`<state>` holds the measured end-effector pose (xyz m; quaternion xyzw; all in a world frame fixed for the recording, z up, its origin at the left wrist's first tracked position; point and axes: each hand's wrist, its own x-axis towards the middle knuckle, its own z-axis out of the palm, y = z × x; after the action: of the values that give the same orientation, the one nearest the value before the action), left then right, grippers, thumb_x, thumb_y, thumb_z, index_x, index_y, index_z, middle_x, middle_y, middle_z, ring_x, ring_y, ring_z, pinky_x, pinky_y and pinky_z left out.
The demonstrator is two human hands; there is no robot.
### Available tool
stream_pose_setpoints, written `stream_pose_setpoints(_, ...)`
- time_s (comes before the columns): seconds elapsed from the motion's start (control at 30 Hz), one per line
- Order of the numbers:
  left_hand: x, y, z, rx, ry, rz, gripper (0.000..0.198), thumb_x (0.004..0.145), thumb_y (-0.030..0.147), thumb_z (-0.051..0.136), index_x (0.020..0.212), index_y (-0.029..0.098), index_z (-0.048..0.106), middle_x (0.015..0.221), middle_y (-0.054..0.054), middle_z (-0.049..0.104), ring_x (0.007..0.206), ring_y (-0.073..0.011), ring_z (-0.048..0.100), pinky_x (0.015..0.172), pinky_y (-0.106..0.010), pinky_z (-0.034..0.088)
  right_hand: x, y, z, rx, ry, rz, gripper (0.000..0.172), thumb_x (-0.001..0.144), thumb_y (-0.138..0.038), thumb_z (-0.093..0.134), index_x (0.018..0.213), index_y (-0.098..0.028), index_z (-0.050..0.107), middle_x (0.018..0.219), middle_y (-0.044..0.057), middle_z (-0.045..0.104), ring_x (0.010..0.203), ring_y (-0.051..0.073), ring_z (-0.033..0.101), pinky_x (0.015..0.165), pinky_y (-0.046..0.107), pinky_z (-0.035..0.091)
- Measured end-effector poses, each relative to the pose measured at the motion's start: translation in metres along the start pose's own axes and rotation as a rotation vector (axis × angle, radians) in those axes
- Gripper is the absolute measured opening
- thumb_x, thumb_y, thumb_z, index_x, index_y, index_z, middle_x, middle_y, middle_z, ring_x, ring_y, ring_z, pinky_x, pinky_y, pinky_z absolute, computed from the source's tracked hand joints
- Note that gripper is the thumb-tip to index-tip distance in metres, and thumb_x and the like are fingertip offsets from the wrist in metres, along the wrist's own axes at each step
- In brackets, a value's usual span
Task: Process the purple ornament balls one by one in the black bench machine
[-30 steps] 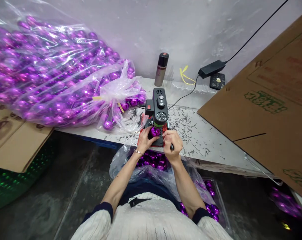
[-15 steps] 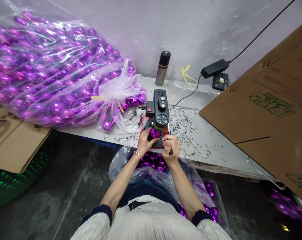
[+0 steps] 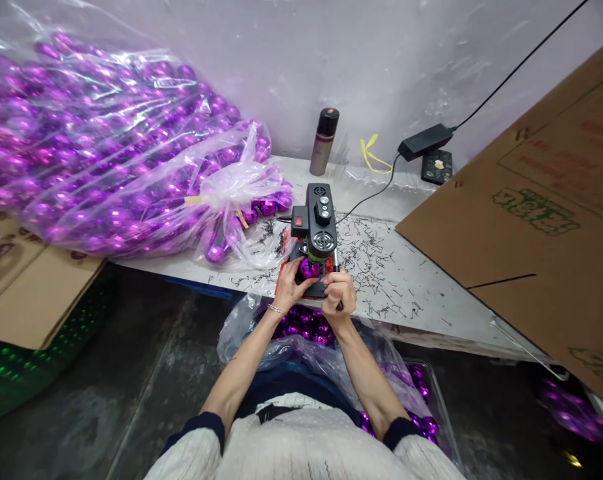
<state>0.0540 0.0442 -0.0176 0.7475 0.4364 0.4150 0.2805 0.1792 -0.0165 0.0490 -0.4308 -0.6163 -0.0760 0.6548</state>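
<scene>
A shiny purple ball ornament (image 3: 309, 268) sits under the head of a small black machine (image 3: 322, 220) with round grilles and a red switch. My left hand (image 3: 290, 285) has its thumb and fingers closed round the ball from the left. My right hand (image 3: 339, 293) is wrapped round a black-ended lever handle (image 3: 340, 306) at the machine's right side. The machine's base, black and red, stands near the table's front edge. Below it, an opened clear plastic bag (image 3: 241, 333) holds several more purple balls (image 3: 308, 325) close to my body.
A big tied plastic bag of purple balls (image 3: 116, 167) fills the left. Small dark bits litter the table (image 3: 436, 300). Behind stand a spray can (image 3: 324, 141), a yellow tie (image 3: 374, 155) and a power adapter (image 3: 426, 141). A cardboard box (image 3: 531, 220) leans in from the right.
The view has shifted slightly. Both hands keep their places, the left at the ball and the right round the lever handle, with little visible movement.
</scene>
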Motion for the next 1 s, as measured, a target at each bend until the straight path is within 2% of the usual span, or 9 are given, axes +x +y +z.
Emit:
stream_pose_setpoints(0.2,0.002,-0.001,0.000,0.006,0.001,0.008,0.059,0.089,0.050,0.073,0.137,0.019,0.057,0.128,-0.015,0.068,0.122,-0.0300,0.064,0.106,-0.048,0.051,0.003,-0.001,0.002,-0.006,-0.008,-0.068,0.028,0.102,-0.023,0.038,0.077,-0.024,0.049,0.074,0.000,0.058,0.065,0.014,0.059,0.067,0.034,0.049)
stream_pose_setpoints(0.33,0.005,0.000,-0.003,0.005,-0.019,0.030,0.060,0.089,0.051,0.072,0.138,0.019,0.056,0.130,-0.015,0.068,0.123,-0.0304,0.064,0.107,-0.049,0.051,0.031,-0.019,-0.001,-0.043,0.029,0.018,0.028,0.100,-0.018,0.041,0.074,-0.023,0.049,0.070,0.000,0.057,0.063,0.013,0.057,0.058,0.030,0.045)
stream_pose_setpoints(0.4,0.001,0.003,-0.005,0.010,-0.019,0.052,0.061,0.091,0.050,0.070,0.141,0.020,0.053,0.132,-0.016,0.067,0.124,-0.0305,0.063,0.107,-0.050,0.050,0.049,-0.030,-0.004,-0.047,0.025,0.067,0.029,0.100,-0.017,0.042,0.073,-0.023,0.050,0.067,0.000,0.057,0.065,0.014,0.059,0.061,0.030,0.045)
stream_pose_setpoints(0.53,-0.037,0.013,-0.009,0.098,-0.003,0.213,0.060,0.098,0.039,0.061,0.151,0.019,0.043,0.143,-0.019,0.059,0.135,-0.0313,0.057,0.114,-0.054,0.046,0.066,-0.042,-0.011,-0.052,-0.033,0.103,0.028,0.100,-0.015,0.043,0.073,-0.023,0.051,0.069,0.000,0.059,0.068,0.015,0.060,0.063,0.031,0.046)
stream_pose_setpoints(0.63,-0.082,0.024,-0.012,0.213,-0.096,0.387,0.053,0.100,0.031,0.054,0.152,0.023,0.044,0.146,-0.017,0.057,0.138,-0.0298,0.054,0.117,-0.056,0.043,0.058,-0.039,-0.014,-0.048,-0.058,0.044,0.028,0.098,-0.011,0.043,0.074,-0.023,0.051,0.070,0.000,0.059,0.068,0.014,0.061,0.062,0.029,0.046)
stream_pose_setpoints(0.73,-0.106,0.027,-0.014,0.256,-0.181,0.498,0.055,0.098,0.045,0.058,0.147,0.022,0.051,0.143,-0.018,0.059,0.135,-0.0313,0.056,0.115,-0.057,0.044,0.045,-0.032,-0.014,-0.047,-0.070,0.031,0.027,0.097,-0.009,0.044,0.074,-0.023,0.051,0.069,-0.001,0.059,0.068,0.014,0.061,0.063,0.029,0.046)
stream_pose_setpoints(0.83,-0.074,0.017,-0.023,0.257,-0.125,0.496,0.047,0.100,0.042,0.053,0.143,0.020,0.055,0.140,-0.018,0.061,0.132,-0.0291,0.058,0.114,-0.054,0.047,0.038,-0.027,-0.013,-0.042,-0.072,0.019,0.026,0.096,-0.009,0.045,0.075,-0.023,0.052,0.069,-0.001,0.059,0.069,0.014,0.062,0.063,0.029,0.047)
stream_pose_setpoints(0.9,-0.022,0.003,-0.035,0.313,-0.020,0.387,0.042,0.102,0.027,0.046,0.142,0.019,0.055,0.139,-0.017,0.062,0.132,-0.0267,0.058,0.112,-0.051,0.048,0.037,-0.025,-0.012,-0.038,-0.062,0.009,0.026,0.095,-0.007,0.046,0.075,-0.023,0.052,0.068,-0.002,0.057,0.069,0.014,0.062,0.062,0.029,0.047)
stream_pose_setpoints(1.0,0.072,-0.017,-0.062,0.537,0.087,0.045,0.042,0.099,0.015,0.044,0.138,0.015,0.058,0.141,-0.018,0.060,0.136,-0.0294,0.054,0.115,-0.051,0.045,0.036,-0.025,-0.012,-0.034,-0.044,0.004,0.027,0.094,-0.006,0.046,0.073,-0.023,0.051,0.067,-0.002,0.056,0.069,0.014,0.062,0.061,0.028,0.047)
